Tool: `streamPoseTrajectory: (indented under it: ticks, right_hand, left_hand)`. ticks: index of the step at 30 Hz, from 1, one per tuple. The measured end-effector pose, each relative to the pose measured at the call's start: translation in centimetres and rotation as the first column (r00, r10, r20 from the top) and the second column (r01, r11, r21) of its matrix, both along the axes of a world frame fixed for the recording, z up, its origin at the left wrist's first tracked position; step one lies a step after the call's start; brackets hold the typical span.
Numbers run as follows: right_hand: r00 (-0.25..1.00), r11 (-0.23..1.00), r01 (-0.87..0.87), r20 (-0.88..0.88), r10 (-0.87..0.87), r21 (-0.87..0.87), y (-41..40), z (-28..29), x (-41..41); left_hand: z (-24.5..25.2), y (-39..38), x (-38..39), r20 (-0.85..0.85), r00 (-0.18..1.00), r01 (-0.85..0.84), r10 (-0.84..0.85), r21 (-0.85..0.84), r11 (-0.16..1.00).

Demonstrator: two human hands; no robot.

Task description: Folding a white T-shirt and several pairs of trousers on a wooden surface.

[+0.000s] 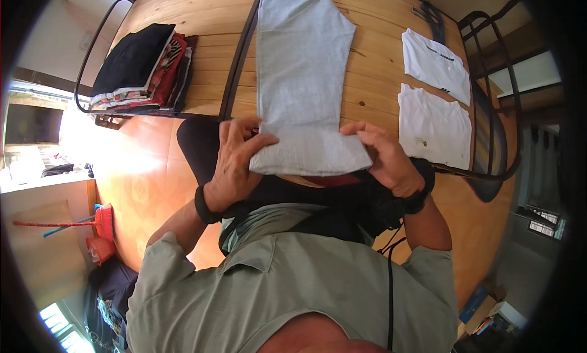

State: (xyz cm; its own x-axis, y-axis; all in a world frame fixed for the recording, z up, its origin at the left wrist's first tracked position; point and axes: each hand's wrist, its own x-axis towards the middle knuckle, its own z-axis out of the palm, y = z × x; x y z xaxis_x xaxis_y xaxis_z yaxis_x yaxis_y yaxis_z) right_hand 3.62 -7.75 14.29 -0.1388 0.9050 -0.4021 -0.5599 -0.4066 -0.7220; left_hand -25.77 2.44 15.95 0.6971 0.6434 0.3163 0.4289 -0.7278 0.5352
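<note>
Light grey trousers (300, 64), doubled lengthwise, stretch away from me across the wooden slatted table (371, 78). Their near end is turned back in a broad flap that hangs just over the table's front edge. My left hand (238, 160) grips the left side of this flap, with the thumb lying on top of the cloth. At the flap's right corner, my right hand (385, 156) pinches the fabric between thumb and fingers. Each wrist wears a black band.
A stack of folded clothes (133, 68) sits on the table's left part. Two folded white shirts (435, 128) lie at the right, with a dark belt (433, 20) beyond them. Black metal rails (513, 96) curve up at the table's ends. A red dustpan (103, 222) stands on the floor at left.
</note>
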Motion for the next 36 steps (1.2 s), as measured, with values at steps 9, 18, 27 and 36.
streamPoseTrajectory:
  ticks: [9,18,27,36]
  right_hand:
    - [0.994,0.966,-0.059,0.109,0.032,0.25,5.0,0.7,0.7]
    - [0.921,0.937,0.133,0.308,-0.237,0.324,14.6,2.2,0.2]
    - [0.879,0.932,0.184,0.371,-0.298,0.313,21.4,0.2,0.6]
    - [0.88,0.968,0.23,0.404,-0.249,0.095,23.8,-7.4,1.3]
  left_hand:
    - [-2.5,4.2,1.4,0.451,0.876,0.048,0.174,-0.439,0.897]
    - [0.5,13.8,3.2,0.464,0.884,0.132,0.055,-0.361,0.923]
    - [-2.0,24.3,4.8,0.307,0.938,0.091,0.159,-0.662,0.744]
    - [-14.3,23.9,7.8,0.437,0.822,0.121,0.364,-0.759,0.64]
